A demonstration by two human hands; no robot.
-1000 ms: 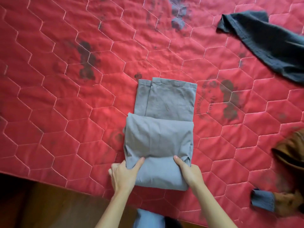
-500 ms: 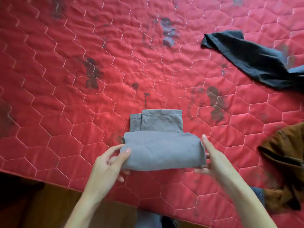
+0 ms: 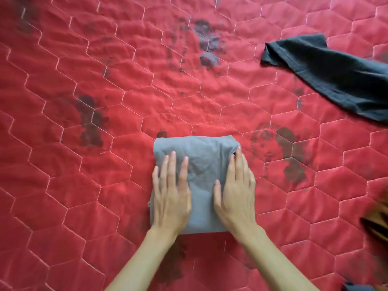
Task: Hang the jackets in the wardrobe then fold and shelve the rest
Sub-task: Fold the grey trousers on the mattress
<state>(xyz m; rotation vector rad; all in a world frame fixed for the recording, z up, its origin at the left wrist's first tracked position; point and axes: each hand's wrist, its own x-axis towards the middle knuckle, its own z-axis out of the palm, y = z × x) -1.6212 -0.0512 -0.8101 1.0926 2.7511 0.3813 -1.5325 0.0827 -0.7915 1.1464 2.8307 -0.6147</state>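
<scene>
A grey garment lies folded into a compact square on the red quilted bedspread, near the middle of the view. My left hand rests flat on its left half with fingers straight. My right hand lies flat on its right half, fingertips reaching the right upper corner. Both palms press the fold down.
A dark blue-black garment lies spread at the upper right of the bedspread. A brown garment shows blurred at the right edge, with a bit of grey-blue cloth at the bottom right corner.
The last fold of the grey garment was turned over away from me, covering the strip that stuck out. Both hands went from holding its sides to lying flat on top.
</scene>
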